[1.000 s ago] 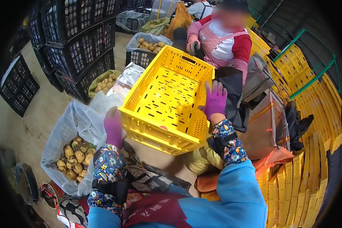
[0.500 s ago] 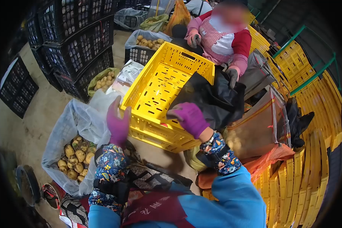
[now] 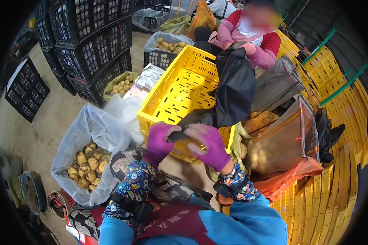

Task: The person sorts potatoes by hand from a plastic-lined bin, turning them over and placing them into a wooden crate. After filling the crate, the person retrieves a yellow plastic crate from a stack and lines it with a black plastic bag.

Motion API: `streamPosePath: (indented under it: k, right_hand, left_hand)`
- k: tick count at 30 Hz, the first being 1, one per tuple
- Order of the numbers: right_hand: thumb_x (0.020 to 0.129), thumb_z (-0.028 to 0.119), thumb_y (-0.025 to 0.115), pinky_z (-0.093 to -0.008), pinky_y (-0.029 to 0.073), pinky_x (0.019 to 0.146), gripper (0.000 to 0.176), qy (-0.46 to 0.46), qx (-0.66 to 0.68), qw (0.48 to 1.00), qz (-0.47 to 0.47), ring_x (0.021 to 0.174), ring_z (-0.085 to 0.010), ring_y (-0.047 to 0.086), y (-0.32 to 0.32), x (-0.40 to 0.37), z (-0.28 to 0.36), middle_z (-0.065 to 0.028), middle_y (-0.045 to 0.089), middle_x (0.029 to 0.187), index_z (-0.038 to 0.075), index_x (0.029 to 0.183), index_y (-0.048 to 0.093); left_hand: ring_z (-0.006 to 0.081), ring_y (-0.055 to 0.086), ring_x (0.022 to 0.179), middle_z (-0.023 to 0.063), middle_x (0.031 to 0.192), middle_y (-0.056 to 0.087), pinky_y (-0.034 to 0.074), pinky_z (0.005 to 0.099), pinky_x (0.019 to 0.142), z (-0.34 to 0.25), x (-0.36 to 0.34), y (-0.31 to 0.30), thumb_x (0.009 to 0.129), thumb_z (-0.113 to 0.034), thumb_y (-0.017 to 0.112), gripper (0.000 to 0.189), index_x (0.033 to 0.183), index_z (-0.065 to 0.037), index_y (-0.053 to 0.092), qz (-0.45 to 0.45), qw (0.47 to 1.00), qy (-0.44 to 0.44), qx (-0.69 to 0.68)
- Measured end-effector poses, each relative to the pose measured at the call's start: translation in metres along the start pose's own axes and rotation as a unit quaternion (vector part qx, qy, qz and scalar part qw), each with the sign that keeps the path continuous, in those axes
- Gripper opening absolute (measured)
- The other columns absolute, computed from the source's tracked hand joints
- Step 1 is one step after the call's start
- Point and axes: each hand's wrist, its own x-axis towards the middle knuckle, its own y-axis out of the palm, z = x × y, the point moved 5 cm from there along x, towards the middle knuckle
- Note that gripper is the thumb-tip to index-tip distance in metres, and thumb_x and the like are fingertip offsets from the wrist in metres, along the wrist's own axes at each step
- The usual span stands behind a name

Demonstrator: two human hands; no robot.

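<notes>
A yellow plastic crate [image 3: 151, 107] with slotted walls and floor stands in front of me. A black liner [image 3: 235, 87] hangs over its right side, stretched between my hands and a co-worker. My left hand [image 3: 161, 143], in a purple glove, is closed on the liner's near edge at the crate's front wall. Close beside it, my right hand [image 3: 208, 146], also purple-gloved, has its fingers curled at the same edge, slightly blurred. The co-worker's gloved hands [image 3: 244, 47] hold the far end up above the crate's far right corner.
Potatoes fill part of a plastic-lined container [image 3: 67, 153] at left. More lie in a lined black crate [image 3: 155, 58] and a green sack [image 3: 110, 83]. Black crates [image 3: 92, 51] are stacked at back left, yellow crates [image 3: 335, 196] at right. A mesh sack [image 3: 286, 136] stands right of the crate.
My left hand has left the crate's rim and moved right to the liner's edge beside my right hand. The co-worker has raised the liner's far end, pulling it taut.
</notes>
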Motion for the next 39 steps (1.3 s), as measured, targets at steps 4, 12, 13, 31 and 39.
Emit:
streamPosePath:
  k: [4,12,13,31,39]
  right_hand:
    - [0.087,0.028,0.065,-0.0294,0.05,0.071,0.032,0.341,0.175,0.917,-0.113,0.082,-0.0199,0.065,-0.016,-0.043,-0.049,-0.011,0.065,0.098,0.004,0.108,0.059]
    - [0.088,0.06,0.055,-0.0256,0.052,0.066,0.059,0.6,0.332,0.717,0.127,0.07,-0.0137,0.064,0.019,-0.066,-0.054,-0.0096,0.067,0.087,0.002,0.1,0.06]
    - [0.089,0.059,0.053,-0.0263,0.052,0.067,0.06,0.609,0.365,0.679,0.185,0.074,-0.0148,0.065,0.026,-0.066,-0.052,-0.0101,0.067,0.09,0.002,0.105,0.059]
    - [0.078,0.018,0.073,-0.0302,0.038,0.051,0.029,0.286,0.189,0.939,-0.036,0.054,-0.0154,0.04,0.048,-0.044,-0.039,-0.0076,0.047,0.061,0.0,0.074,0.051]
    - [0.077,0.026,0.073,-0.0373,0.041,0.052,0.036,0.337,0.023,0.938,0.073,0.055,-0.0313,0.052,0.017,-0.056,-0.038,-0.014,0.053,0.063,0.001,0.065,0.051]
  left_hand:
    - [0.028,0.061,0.081,0.006,0.085,0.067,0.043,0.0423,0.086,-0.015,0.001,-0.027,0.068,-0.007,0.063,0.031,0.098,-0.011,0.068,-0.093,0.99,-0.008,0.101]
    - [0.0229,0.061,0.08,0.0024,0.078,0.061,0.041,0.0475,0.093,-0.041,-0.012,-0.033,0.065,-0.005,0.067,0.037,0.101,-0.013,0.067,-0.088,0.981,0.051,0.168]
    - [0.0228,0.061,0.08,0.0025,0.077,0.06,0.041,0.0475,0.093,-0.041,-0.012,-0.035,0.064,-0.005,0.067,0.038,0.101,-0.013,0.067,-0.079,0.982,0.05,0.166]
    - [0.0368,0.052,0.11,0.0187,0.115,0.057,0.04,0.0439,0.097,-0.05,0.014,-0.011,0.064,-0.043,0.08,0.08,0.124,0.0,0.049,0.011,0.992,-0.121,0.022]
    - [0.0391,0.043,0.124,0.0252,0.131,0.046,0.035,0.0471,0.103,-0.002,0.066,-0.028,0.062,-0.056,0.079,0.1,0.133,0.004,0.04,-0.097,0.978,-0.168,0.078]
